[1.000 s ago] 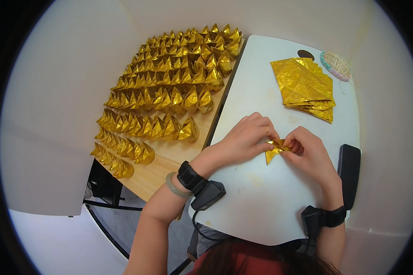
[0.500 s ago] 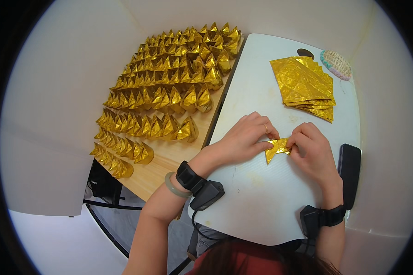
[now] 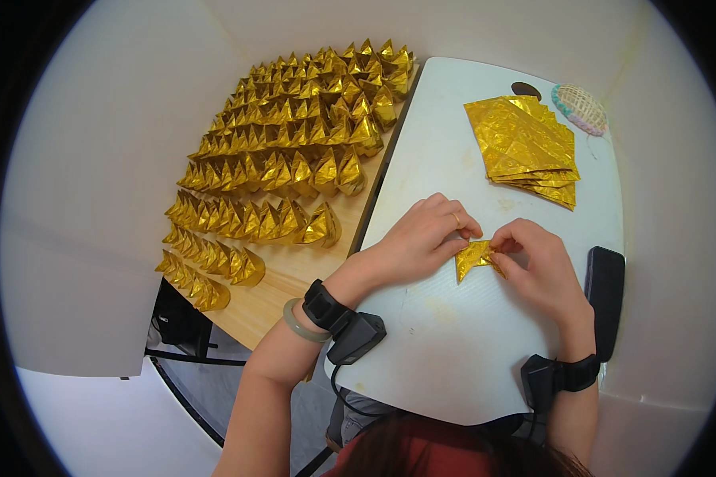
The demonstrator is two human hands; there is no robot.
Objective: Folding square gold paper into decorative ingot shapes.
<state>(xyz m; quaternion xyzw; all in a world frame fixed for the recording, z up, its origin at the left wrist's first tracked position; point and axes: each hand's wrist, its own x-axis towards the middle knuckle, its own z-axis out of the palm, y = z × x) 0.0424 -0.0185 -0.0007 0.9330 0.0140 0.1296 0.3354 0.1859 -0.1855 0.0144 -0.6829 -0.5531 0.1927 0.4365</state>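
**A:** What is in the grip?

**B:** A small gold fold (image 3: 473, 258), pinched from both sides over the white board (image 3: 453, 350). The left hand (image 3: 422, 238) closes its fingertips on the fold's left upper edge; the right hand (image 3: 537, 266) closes thumb and fingers on its right end. Both hands are shut on the paper, with no gap showing. The fold's lower point rests on or just above the board; which one cannot be told.

**A:** And close around it?

**B:** Each wrist carries a black band (image 3: 326, 306) with a small black unit hanging from it; the left wrist also has a pale green bangle (image 3: 301, 324). Just right of the right hand lies a flat black object (image 3: 605, 290) at the board's edge.

**A:** Farther out?

**B:** Beyond the grip, up and to the right, sits a stack of gold sheets (image 3: 525, 147), well apart from the hands. Past that is a small woven pad (image 3: 579, 107) at the board's far corner. To the left of the grip, on a wooden table (image 3: 270, 298), stand rows of finished gold pieces (image 3: 294, 151), running away to the far edge.
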